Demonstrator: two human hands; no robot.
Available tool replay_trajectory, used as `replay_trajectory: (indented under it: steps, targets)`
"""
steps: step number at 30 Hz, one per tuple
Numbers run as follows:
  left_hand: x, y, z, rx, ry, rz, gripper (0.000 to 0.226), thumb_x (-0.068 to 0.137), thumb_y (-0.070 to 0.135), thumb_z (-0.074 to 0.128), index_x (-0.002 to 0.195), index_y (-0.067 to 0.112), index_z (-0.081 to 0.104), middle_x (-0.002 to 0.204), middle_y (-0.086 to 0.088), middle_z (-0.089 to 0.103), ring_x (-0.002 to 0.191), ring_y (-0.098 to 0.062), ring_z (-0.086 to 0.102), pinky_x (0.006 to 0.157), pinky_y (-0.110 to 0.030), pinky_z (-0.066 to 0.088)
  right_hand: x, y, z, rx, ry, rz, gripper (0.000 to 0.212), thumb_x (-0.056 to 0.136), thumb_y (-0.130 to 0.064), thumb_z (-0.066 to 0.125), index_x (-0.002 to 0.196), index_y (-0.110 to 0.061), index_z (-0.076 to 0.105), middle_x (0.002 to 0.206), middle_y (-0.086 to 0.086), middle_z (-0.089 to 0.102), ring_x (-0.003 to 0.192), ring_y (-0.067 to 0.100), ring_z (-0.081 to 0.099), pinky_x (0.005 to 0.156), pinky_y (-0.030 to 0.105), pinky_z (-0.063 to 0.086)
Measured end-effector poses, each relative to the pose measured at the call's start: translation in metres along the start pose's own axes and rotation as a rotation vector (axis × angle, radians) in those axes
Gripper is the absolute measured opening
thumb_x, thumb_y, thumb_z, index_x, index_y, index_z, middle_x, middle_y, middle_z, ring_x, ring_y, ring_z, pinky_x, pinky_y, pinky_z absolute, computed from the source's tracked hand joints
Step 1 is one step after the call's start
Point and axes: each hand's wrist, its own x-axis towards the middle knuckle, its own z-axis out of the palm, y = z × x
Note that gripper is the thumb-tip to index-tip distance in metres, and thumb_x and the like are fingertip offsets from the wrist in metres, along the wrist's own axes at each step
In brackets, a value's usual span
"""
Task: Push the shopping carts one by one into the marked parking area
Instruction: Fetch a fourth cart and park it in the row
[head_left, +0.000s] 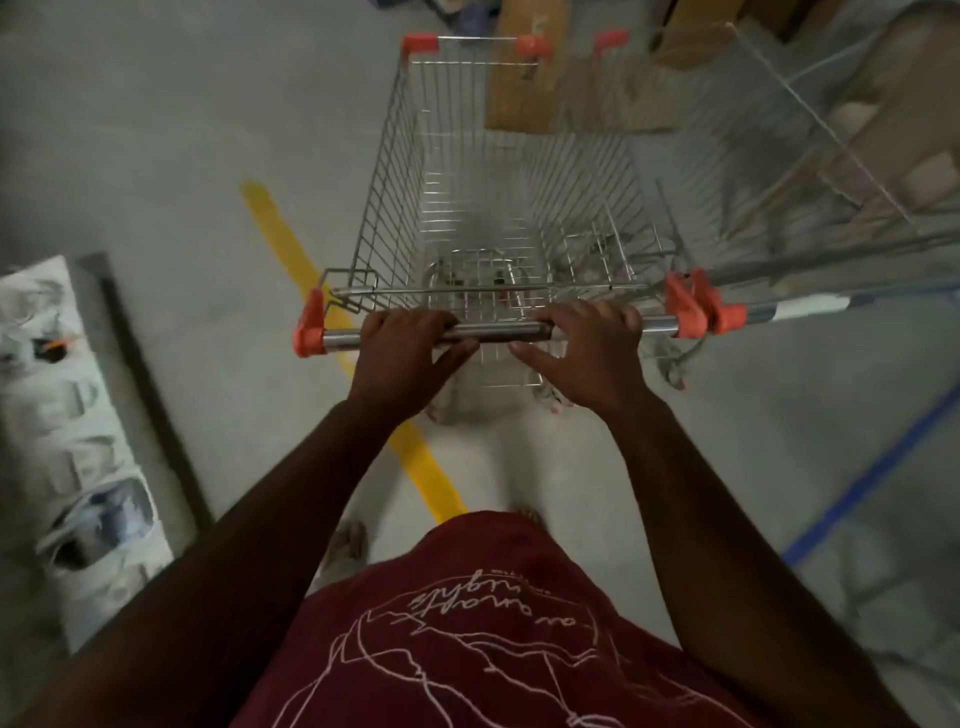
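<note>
A wire shopping cart (395, 197) with orange corner caps stands straight ahead of me on the grey floor. Its chrome handle bar (498, 331) runs across the middle of the view. My left hand (402, 356) grips the bar left of centre, and my right hand (587, 348) grips it right of centre, fingers curled over the top. A second wire cart (810, 171) stands close on the right, its orange handle cap (727, 318) touching or nearly touching my cart's right end. A yellow floor line (291, 249) runs diagonally under the cart's left side.
Cardboard boxes (524, 67) stand beyond the cart's far end. A blue floor line (872, 478) slants at the right. A low grey shelf edge (150, 384) with white packaged items (62, 415) lies at the left. Open floor lies at the far left.
</note>
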Motion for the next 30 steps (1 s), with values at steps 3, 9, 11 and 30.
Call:
replay_trajectory:
  steps: [3, 9, 11, 30]
  targets:
    - [-0.007, -0.042, -0.009, 0.022, 0.02, 0.086, 0.042, 0.094, 0.065, 0.054, 0.107, 0.027, 0.066, 0.097, 0.005, 0.071, 0.095, -0.024, 0.064, 0.092, -0.04, 0.034, -0.014, -0.042, 0.02, 0.015, 0.112, 0.071, 0.055, 0.084, -0.081, 0.051, 0.112, -0.038, 0.071, 0.109, -0.012, 0.072, 0.107, 0.02, 0.061, 0.097, 0.041, 0.028]
    - [-0.034, -0.161, -0.052, -0.064, -0.059, 0.273, 0.048, 0.089, 0.069, 0.051, 0.105, 0.026, 0.066, 0.094, 0.002, 0.07, 0.096, -0.027, 0.064, 0.093, -0.042, 0.036, -0.057, -0.18, 0.06, 0.003, 0.141, 0.238, 0.05, 0.087, -0.076, 0.055, 0.116, -0.038, 0.07, 0.113, -0.011, 0.071, 0.112, 0.02, 0.061, 0.1, 0.045, 0.031]
    - [-0.048, -0.187, -0.067, -0.077, -0.084, 0.313, 0.047, 0.087, 0.07, 0.053, 0.101, 0.027, 0.065, 0.092, 0.003, 0.07, 0.094, -0.027, 0.065, 0.09, -0.041, 0.036, -0.073, -0.22, 0.068, -0.002, 0.162, 0.275, 0.046, 0.087, -0.073, 0.059, 0.113, -0.036, 0.07, 0.109, -0.011, 0.072, 0.11, 0.021, 0.063, 0.099, 0.044, 0.034]
    - [-0.25, -0.274, -0.133, -0.102, -0.102, 0.403, 0.062, 0.073, 0.088, 0.057, 0.083, 0.028, 0.066, 0.071, 0.017, 0.056, 0.071, -0.013, 0.058, 0.088, -0.04, 0.035, -0.263, -0.386, 0.069, -0.034, -0.268, 0.418, 0.086, 0.071, -0.104, 0.026, 0.083, -0.027, 0.063, 0.083, -0.004, 0.069, 0.084, 0.024, 0.069, 0.067, 0.034, 0.041]
